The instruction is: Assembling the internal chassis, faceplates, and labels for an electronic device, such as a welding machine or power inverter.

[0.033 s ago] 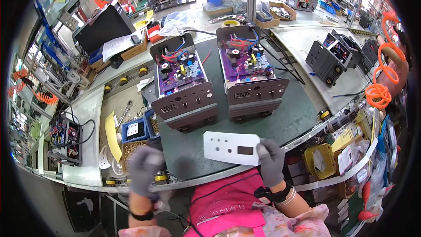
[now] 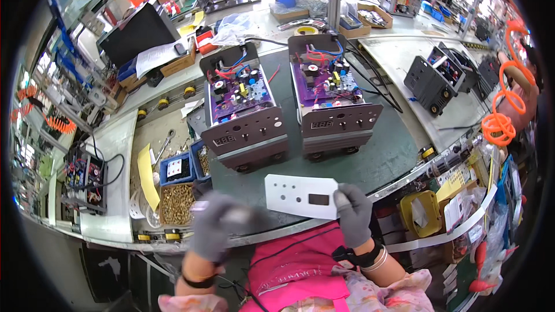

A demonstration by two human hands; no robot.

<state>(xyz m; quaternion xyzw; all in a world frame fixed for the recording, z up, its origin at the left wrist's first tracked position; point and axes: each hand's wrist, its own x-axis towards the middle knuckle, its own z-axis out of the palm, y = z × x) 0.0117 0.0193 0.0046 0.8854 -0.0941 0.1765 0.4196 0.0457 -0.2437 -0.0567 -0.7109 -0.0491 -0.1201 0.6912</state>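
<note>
My right hand [image 2: 354, 214], in a grey glove, pinches the right end of a white panel [image 2: 283, 203]. The panel has a dark rectangular cutout and several round holes, and it is held over the front edge of the green mat [image 2: 381, 162]. My gloved left hand [image 2: 215, 228] hovers left of the panel, smeared by motion. Whether it holds anything I cannot make out; a pale blur shows at its fingers. Beyond the panel stand two open dark-grey power units, the left unit [image 2: 245, 138] and the right unit [image 2: 341, 124], with purple circuit boards inside.
Left of the mat are a cardboard box of brass parts [image 2: 178, 203], blue bins [image 2: 175, 169], a yellow sheet [image 2: 148, 179] and a wrench [image 2: 166, 143]. At right stand more units [image 2: 430, 84], a coiled orange hose [image 2: 500, 121] and a yellow bin [image 2: 421, 214]. A co-worker's arm shows far right.
My left hand has moved right, toward the panel, uncovering the brass parts. My right hand and the white panel have shifted slightly left.
</note>
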